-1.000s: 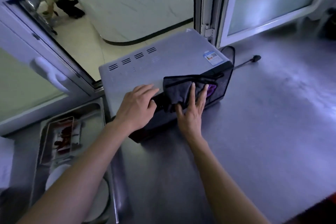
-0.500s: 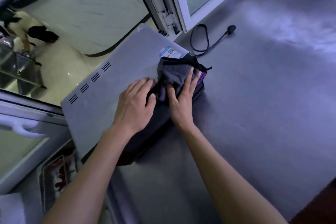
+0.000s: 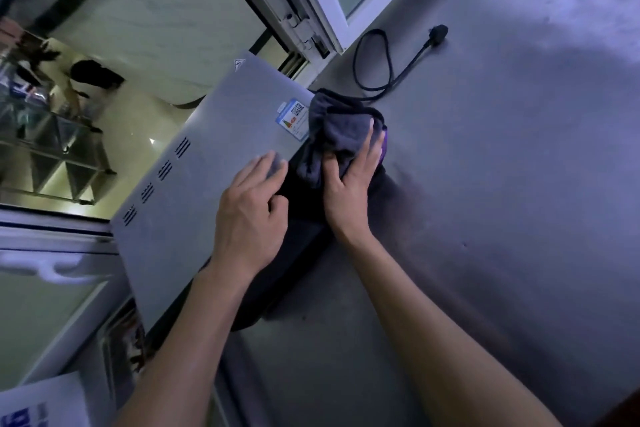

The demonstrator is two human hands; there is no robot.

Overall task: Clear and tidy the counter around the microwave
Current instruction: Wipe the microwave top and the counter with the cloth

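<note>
A grey microwave (image 3: 221, 149) with a dark front stands on the steel counter (image 3: 502, 218). A dark grey cloth (image 3: 337, 130) is bunched against the upper right corner of the microwave's front. My right hand (image 3: 349, 184) presses the cloth against the front with its fingers laid flat over it. My left hand (image 3: 251, 215) rests on the microwave's top near the front edge, fingers loosely bent and blurred. The microwave's black power cord (image 3: 384, 69) lies unplugged on the counter behind it.
An open window frame (image 3: 304, 0) stands behind the microwave. A metal tray (image 3: 121, 340) sits low at the left beside the microwave. A white printed sheet (image 3: 41, 406) shows at the bottom left corner. Bare steel counter spreads to the right.
My right hand has pushed the cloth along the microwave's front toward its right corner, bunching it up. My left hand stays on the top. The view has tilted and swung right.
</note>
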